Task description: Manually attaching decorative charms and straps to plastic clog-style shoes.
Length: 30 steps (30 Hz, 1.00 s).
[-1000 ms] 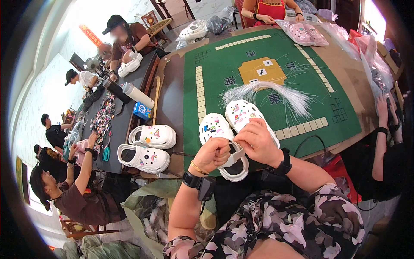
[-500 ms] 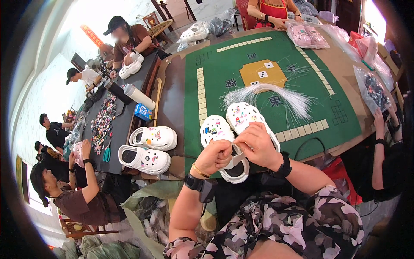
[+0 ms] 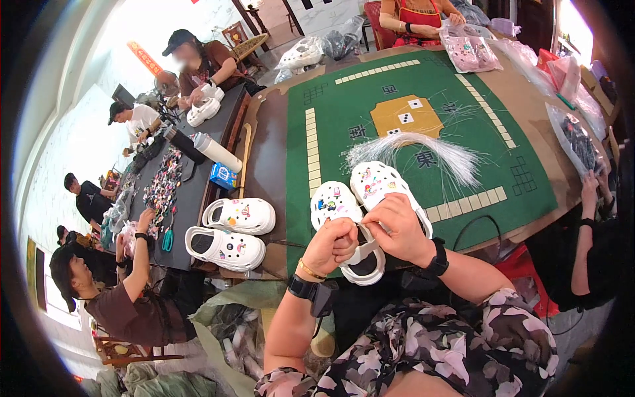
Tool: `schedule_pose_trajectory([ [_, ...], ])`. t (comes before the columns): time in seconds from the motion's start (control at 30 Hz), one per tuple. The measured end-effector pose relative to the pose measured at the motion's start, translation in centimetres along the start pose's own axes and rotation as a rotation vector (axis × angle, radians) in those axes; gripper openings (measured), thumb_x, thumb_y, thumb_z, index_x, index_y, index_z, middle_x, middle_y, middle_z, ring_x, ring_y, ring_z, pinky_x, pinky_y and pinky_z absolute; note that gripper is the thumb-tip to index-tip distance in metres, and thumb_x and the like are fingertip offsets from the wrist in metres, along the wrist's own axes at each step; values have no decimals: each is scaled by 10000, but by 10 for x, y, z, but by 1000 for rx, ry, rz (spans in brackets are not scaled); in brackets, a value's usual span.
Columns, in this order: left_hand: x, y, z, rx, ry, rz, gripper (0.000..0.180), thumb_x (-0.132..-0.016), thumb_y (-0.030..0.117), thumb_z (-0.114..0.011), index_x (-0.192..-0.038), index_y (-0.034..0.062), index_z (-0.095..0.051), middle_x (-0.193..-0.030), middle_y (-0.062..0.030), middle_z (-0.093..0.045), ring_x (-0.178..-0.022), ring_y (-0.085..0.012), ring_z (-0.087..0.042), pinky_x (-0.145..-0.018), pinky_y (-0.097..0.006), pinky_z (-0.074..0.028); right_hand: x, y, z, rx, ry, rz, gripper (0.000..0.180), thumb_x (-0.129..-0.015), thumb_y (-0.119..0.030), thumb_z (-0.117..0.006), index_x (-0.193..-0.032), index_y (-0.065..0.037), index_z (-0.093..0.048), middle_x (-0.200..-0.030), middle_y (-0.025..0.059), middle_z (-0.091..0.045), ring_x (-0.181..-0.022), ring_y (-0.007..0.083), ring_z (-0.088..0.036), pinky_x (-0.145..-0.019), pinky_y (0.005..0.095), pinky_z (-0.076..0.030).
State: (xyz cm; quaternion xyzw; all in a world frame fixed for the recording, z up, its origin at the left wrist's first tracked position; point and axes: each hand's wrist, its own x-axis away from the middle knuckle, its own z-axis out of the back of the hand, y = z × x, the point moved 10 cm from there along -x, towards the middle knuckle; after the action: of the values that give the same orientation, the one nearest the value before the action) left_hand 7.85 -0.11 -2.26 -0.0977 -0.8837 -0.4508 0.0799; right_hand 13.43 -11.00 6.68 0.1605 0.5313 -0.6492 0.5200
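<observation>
At the near edge of a green game table [image 3: 463, 142], a pair of white clogs [image 3: 357, 198] with colourful charms lies side by side. The left hand [image 3: 333, 243] is clenched around the heel strap of the left clog; the right hand [image 3: 397, 228] pinches that strap — fingertips touching. Another white pair [image 3: 231, 231] sits further left.

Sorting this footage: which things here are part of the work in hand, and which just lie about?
In use: left hand, right hand, pair of white clogs, bundle of clear plastic ties.
Lying about: second pair of clogs, blue box, white bottle.
</observation>
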Motion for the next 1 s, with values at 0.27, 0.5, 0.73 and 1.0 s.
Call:
schedule_pose_trajectory([
  [0.27, 1, -4, 1, -38, 22, -5, 237, -999, 192, -471, -849, 37, -569, -563, 73, -326, -441, -41, -274, -405, -214, -222, 0, 0, -2, 2, -20, -21, 126, -731, -33, -698, -838, -94, -668, -802, 30, -628, -817, 242, -588, -881, 385, -399],
  [0.5, 5, 1, -5, -119, 126, -39, 246, -1020, 212, -482, -932, 12, -595, -591, 76, -348, -457, -24, -278, -419, -192, -202, 1, 2, -1, -7, 5, -29, 103, -745, -51, -682, -834, -99, -662, -792, 30, -615, -815, 241, -586, -860, 376, -395],
  [0.73, 17, 18, -4, -341, 358, -273, 184, -1000, 141, -534, -1036, -8, -637, -602, 93, -406, -470, 6, -294, -433, -182, -203, 0, 3, 2, -4, 1, -58, 108, -743, -49, -680, -835, -103, -660, -778, 34, -610, -805, 234, -587, -856, 372, -397],
  [1.0, 34, 28, 2, -521, 505, -419, 161, -943, 105, -629, -1023, -7, -713, -722, 62, -614, -574, 11, -456, -495, -162, -330, 2, 0, 0, 19, 7, -37, 118, -737, -44, -690, -839, -94, -657, -769, 38, -602, -797, 243, -582, -862, 378, -398],
])
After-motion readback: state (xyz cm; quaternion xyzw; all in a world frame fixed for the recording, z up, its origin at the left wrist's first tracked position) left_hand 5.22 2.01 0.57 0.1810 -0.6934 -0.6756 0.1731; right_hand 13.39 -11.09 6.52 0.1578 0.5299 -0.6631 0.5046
